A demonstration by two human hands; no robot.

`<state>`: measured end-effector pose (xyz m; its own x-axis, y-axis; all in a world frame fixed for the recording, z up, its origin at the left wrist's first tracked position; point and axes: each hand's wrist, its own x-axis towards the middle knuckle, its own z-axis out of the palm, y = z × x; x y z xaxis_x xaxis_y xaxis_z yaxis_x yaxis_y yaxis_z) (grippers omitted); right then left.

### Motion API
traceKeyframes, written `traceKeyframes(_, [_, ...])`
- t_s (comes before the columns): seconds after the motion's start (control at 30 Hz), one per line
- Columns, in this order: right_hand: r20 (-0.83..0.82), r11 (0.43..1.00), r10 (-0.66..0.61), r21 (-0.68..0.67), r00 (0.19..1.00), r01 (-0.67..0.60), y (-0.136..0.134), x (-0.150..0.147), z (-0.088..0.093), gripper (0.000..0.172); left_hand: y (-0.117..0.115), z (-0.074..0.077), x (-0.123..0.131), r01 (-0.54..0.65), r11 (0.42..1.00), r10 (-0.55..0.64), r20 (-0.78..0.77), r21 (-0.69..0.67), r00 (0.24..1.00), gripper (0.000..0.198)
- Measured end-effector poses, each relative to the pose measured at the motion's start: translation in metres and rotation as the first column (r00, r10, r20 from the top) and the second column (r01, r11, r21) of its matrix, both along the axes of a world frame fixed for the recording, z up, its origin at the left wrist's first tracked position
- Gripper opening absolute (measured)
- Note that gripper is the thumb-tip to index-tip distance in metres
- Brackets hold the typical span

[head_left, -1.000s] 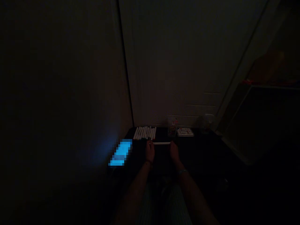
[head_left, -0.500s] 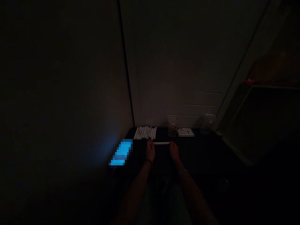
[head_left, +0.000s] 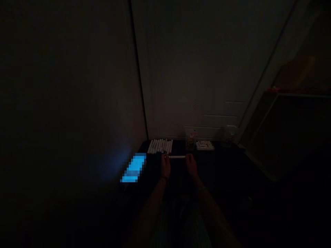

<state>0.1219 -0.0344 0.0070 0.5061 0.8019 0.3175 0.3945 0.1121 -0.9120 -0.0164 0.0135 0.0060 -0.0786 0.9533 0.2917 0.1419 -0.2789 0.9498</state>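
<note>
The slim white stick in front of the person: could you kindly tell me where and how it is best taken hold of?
Probably by its bare middle, coming from above: the white stick is thin and straight and runs crosswise, the left grip and right grip cover its ends, and nothing visible lies over the stretch between.
</note>
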Motion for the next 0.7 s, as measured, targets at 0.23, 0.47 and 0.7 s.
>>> traceKeyframes(0.23, [0.085, 0.996, 0.084, 0.002, 0.993, -0.085, -0.001, -0.002, 0.001, 0.038, -0.007, 0.007, 0.001, 0.045, 0.997, -0.047, 0.034, 0.058, 0.998, 0.03])
traceKeyframes(0.47, [0.302, 0.987, 0.163, -0.055, 0.939, -0.154, -0.003, -0.005, 0.002, 0.035, -0.013, 0.016, 0.005, 0.114, 0.986, -0.118, 0.026, 0.119, 0.993, 0.03])
traceKeyframes(0.7, [0.423, 0.982, 0.19, -0.095, 0.886, -0.165, -0.004, -0.008, 0.007, 0.042, -0.023, 0.026, 0.005, 0.178, 0.965, -0.162, -0.098, 0.194, 0.982, 0.03])
